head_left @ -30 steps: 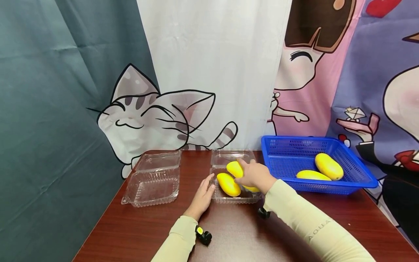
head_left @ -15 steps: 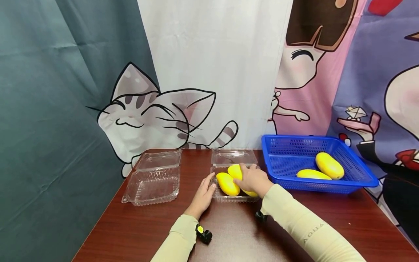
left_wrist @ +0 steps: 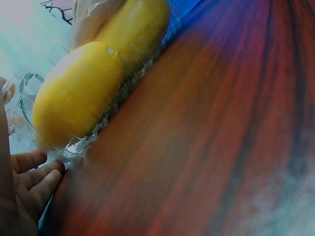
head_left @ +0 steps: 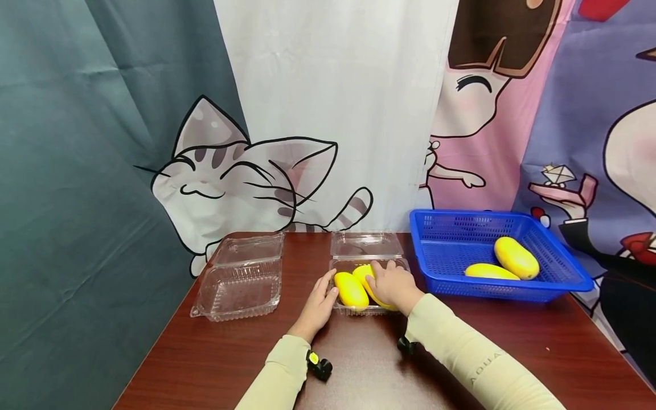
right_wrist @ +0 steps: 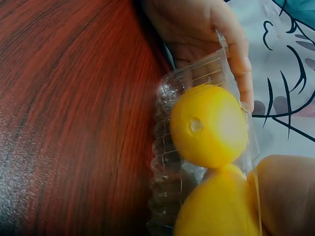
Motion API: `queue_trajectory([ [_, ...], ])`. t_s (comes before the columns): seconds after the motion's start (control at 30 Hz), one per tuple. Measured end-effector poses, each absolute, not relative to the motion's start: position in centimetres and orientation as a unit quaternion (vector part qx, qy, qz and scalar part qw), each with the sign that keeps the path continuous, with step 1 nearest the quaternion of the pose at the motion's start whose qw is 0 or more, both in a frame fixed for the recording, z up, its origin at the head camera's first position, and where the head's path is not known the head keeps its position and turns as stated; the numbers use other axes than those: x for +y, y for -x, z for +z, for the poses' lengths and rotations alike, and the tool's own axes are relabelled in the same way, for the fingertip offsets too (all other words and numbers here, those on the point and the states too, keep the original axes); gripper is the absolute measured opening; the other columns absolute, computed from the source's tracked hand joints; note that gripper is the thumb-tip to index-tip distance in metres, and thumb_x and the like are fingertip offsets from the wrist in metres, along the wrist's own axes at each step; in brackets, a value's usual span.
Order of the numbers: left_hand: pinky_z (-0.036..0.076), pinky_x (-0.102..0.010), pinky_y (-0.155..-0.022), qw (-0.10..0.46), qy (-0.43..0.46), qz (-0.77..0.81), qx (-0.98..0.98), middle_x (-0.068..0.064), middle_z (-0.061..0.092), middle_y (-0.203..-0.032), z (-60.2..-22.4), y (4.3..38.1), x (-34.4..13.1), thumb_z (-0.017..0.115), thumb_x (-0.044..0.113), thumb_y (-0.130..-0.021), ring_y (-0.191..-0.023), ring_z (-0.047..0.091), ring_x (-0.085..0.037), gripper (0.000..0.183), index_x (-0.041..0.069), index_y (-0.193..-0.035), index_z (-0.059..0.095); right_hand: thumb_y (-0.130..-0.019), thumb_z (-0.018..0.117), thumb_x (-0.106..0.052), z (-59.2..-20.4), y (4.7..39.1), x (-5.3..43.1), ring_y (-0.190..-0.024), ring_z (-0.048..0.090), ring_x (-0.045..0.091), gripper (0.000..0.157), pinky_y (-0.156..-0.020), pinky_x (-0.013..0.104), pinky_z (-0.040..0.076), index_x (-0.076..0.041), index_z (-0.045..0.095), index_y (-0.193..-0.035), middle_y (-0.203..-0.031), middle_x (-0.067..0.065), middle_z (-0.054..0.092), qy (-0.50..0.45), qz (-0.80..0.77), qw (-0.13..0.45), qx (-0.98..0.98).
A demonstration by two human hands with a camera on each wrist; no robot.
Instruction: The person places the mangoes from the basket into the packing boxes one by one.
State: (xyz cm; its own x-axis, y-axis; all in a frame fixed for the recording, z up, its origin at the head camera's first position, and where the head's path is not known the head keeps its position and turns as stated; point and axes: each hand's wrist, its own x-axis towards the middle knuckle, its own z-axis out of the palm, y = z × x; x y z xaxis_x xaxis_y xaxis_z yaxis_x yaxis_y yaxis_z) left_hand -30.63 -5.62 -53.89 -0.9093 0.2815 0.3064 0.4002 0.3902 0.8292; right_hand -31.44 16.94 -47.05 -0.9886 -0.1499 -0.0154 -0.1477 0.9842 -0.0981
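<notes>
In the head view, a transparent hinged plastic box (head_left: pixel 359 312) lies with its lid folded back, two yellow mangoes side by side in it. My right hand (head_left: pixel 393 285) grips the right-hand mango (head_left: pixel 365 278) from above, thumb on its left side; the palm hides much of it. The left-hand mango (head_left: pixel 351 291) leans close to the box's left wall. Along that wall my left hand (head_left: pixel 315 307) rests with relaxed, extended fingers. The right wrist view shows the left fingers (right_wrist: pixel 241 64) against the outside of the box, near the end of a mango (right_wrist: pixel 209 125).
A blue perforated basket (head_left: pixel 435 289) stands at the right, holding two more mangoes, one upper (head_left: pixel 516 258) and one lower (head_left: pixel 491 271). Another opened transparent box (head_left: pixel 241 310) sits at the left. A printed curtain (head_left: pixel 338 114) hangs behind the brown table (head_left: pixel 359 364).
My right hand has lowered its mango into the box and shifted slightly toward me. The left-hand mango has moved a little left, toward my left hand, which has stayed in place.
</notes>
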Motion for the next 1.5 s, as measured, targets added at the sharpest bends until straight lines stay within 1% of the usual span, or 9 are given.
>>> queue_trajectory([
  [0.2,0.038,-0.055,-0.11,0.056,0.209,-0.52,-0.826,-0.02,0.043,-0.15,-53.7,30.6,-5.7,0.053,0.015,-0.102,-0.133,0.048,-0.036,0.055,0.009,-0.154,0.039,-0.102,0.042,-0.053,-47.2,31.3,16.8,-0.111,0.058,0.047,0.06,-0.091,0.062,0.049,-0.014,0.048,-0.148,-0.13,0.029,0.054,0.077,-0.057,-0.026,0.995],
  [0.33,0.039,-0.052,-0.111,0.046,0.202,-0.519,-0.829,-0.019,0.043,-0.151,-54.0,30.6,-5.7,0.053,0.016,-0.102,-0.133,0.049,-0.034,0.055,0.011,-0.155,0.038,-0.101,0.043,-0.057,-47.5,31.2,16.4,-0.114,0.056,0.044,0.059,-0.098,0.06,0.045,-0.014,0.056,-0.14,-0.127,0.023,0.057,0.109,-0.049,-0.085,0.989],
  [0.5,0.04,-0.051,-0.11,0.049,0.2,-0.526,-0.825,-0.018,0.043,-0.15,-53.9,30.6,-5.6,0.053,0.016,-0.103,-0.132,0.05,-0.033,0.055,0.014,-0.155,0.038,-0.093,0.056,-0.061,-47.4,31.2,15.4,-0.115,0.056,0.037,0.059,-0.099,0.057,0.044,-0.019,0.064,-0.134,-0.123,0.015,0.06,0.202,-0.079,-0.146,0.965],
  [0.6,0.041,-0.05,-0.109,0.052,0.201,-0.526,-0.825,-0.018,0.044,-0.149,-54.0,30.7,-5.5,0.053,0.016,-0.102,-0.13,0.051,-0.032,0.055,0.015,-0.155,0.039,-0.088,0.064,-0.061,-47.5,31.3,14.9,-0.12,0.055,0.035,0.058,-0.102,0.055,0.043,-0.023,0.066,-0.133,-0.128,0.011,0.062,0.257,-0.087,-0.136,0.953],
  [0.73,0.04,-0.05,-0.109,0.053,0.198,-0.522,-0.828,-0.017,0.046,-0.148,-54.1,30.7,-5.4,0.053,0.013,-0.101,-0.129,0.052,-0.03,0.055,0.014,-0.155,0.039,-0.086,0.067,-0.061,-47.8,31.2,14.9,-0.127,0.053,0.032,0.06,-0.107,0.053,0.039,-0.024,0.066,-0.134,-0.132,0.007,0.063,0.275,-0.081,-0.111,0.952],
  [1.13,0.04,-0.051,-0.109,0.06,0.193,-0.52,-0.83,-0.017,0.048,-0.145,-53.8,30.8,-5.4,0.053,0.011,-0.098,-0.126,0.052,-0.029,0.057,0.014,-0.154,0.041,-0.086,0.064,-0.045,-47.5,31.1,15.2,-0.126,0.054,0.035,0.057,-0.11,0.054,0.037,-0.017,0.063,-0.136,-0.13,0.011,0.064,0.307,-0.096,-0.105,0.941],
  [1.3,0.039,-0.051,-0.11,0.053,0.193,-0.532,-0.823,-0.018,0.045,-0.148,-54.0,30.7,-5.5,0.052,0.007,-0.097,-0.132,0.049,-0.032,0.058,0.01,-0.154,0.04,-0.091,0.065,-0.044,-47.6,30.8,15.9,-0.129,0.053,0.037,0.065,-0.111,0.056,0.036,-0.012,0.052,-0.147,-0.139,0.014,0.059,0.261,-0.163,-0.153,0.939],
  [1.4,0.034,-0.054,-0.113,0.042,0.199,-0.565,-0.799,-0.02,0.04,-0.151,-53.9,30.5,-5.7,0.05,0.0,-0.094,-0.139,0.042,-0.036,0.06,0.005,-0.153,0.038,-0.092,0.066,-0.039,-47.7,30.4,16.8,-0.131,0.051,0.039,0.066,-0.112,0.057,0.035,-0.006,0.049,-0.147,-0.142,0.017,0.057,0.182,-0.239,-0.181,0.936],
  [1.5,0.027,-0.058,-0.116,0.025,0.204,-0.606,-0.769,-0.021,0.033,-0.156,-53.8,30.5,-5.9,0.048,-0.005,-0.091,-0.145,0.033,-0.039,0.065,0.003,-0.154,0.036,-0.093,0.067,-0.033,-47.9,30.0,18.0,-0.133,0.048,0.042,0.063,-0.113,0.058,0.034,-0.001,0.05,-0.145,-0.142,0.022,0.055,0.132,-0.276,-0.177,0.935],
])
